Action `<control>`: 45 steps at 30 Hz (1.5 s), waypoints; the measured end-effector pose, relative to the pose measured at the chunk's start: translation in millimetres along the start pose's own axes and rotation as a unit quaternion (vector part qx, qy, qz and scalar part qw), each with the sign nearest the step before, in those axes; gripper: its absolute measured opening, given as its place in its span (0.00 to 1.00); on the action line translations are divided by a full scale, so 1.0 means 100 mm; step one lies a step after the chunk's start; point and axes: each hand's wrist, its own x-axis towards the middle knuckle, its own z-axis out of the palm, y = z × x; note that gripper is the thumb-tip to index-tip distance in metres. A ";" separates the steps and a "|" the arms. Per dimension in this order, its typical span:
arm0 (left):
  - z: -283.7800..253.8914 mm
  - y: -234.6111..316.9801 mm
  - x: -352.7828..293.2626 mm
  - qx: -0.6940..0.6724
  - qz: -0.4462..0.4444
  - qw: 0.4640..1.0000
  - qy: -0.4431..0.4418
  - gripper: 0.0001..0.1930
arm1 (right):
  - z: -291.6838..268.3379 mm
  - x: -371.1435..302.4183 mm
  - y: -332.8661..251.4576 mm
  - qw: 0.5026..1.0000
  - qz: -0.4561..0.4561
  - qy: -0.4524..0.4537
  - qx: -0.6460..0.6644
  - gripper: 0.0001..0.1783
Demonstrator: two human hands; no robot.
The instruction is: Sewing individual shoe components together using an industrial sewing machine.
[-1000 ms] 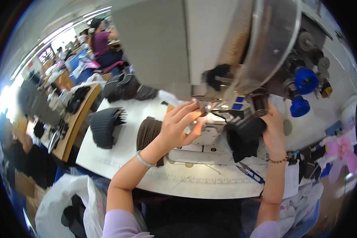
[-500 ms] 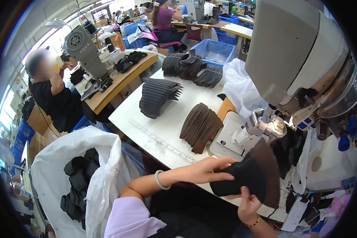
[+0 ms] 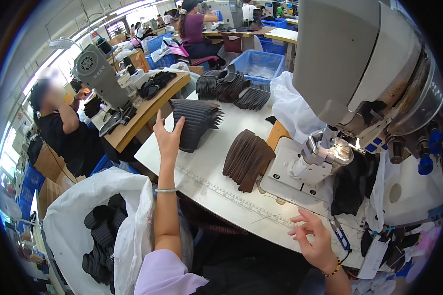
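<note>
1. head view: the left hand (image 3: 168, 136) is stretched out over the far left part of the white worktable (image 3: 206, 184), fingers spread wide and holding nothing. its fingertips are touching or just short of the stack of black ribbed pieces (image 3: 196, 122); which one cannot be told.
2. that black stack lies fanned on the table's left end, its pieces overlapping and leaning to the right.
3. the right hand (image 3: 314, 239) hovers at the near edge of the table, fingers loosely curled and open, thumb and forefinger close together; whether anything thin is pinched there cannot be told. blue-handled snips (image 3: 340, 233) lie just beside it on the table.
4. a stack of brown ribbed pieces (image 3: 247, 158) lies mid-table, between the two hands and just left of the sewing machine (image 3: 364, 78).
5. more black fanned pieces (image 3: 234, 88) sit at the table's far end, near a white plastic bag (image 3: 293, 105).
6. a large white sack (image 3: 125, 216) holding dark pieces stands on the floor just left of the forearm.
7. another person in black (image 3: 64, 128) works at a wooden bench (image 3: 145, 110) beyond.
</note>
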 end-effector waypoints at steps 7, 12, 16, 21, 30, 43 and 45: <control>-0.07 0.23 0.17 -0.131 -0.195 0.955 -0.180 0.57 | -0.21 -0.09 -0.04 0.998 0.041 0.021 -0.032 0.22; -0.08 0.24 0.15 -0.154 -0.203 0.941 -0.223 0.56 | -0.24 -0.05 -0.09 0.997 0.031 0.024 -0.059 0.18; -0.13 0.28 0.11 -0.199 -0.241 0.918 -0.245 0.49 | -0.33 -0.13 -0.12 0.938 0.035 -0.060 -0.339 0.15; 0.02 0.11 0.07 -0.226 -0.191 0.934 -0.200 0.45 | -0.22 -0.70 0.32 0.794 0.138 0.047 -0.591 0.16; -0.11 0.15 -0.04 -0.346 -0.279 0.875 -0.193 0.35 | -0.37 -0.88 0.56 0.796 0.148 0.098 -0.579 0.16; -0.25 0.27 -0.52 -0.299 -0.121 0.936 -0.144 0.24 | 0.32 0.67 -0.14 0.993 -0.047 0.024 -0.104 0.16; -0.25 0.28 -0.55 -0.315 -0.130 0.929 -0.141 0.23 | 0.56 1.25 -0.02 0.987 -0.059 0.049 -0.142 0.14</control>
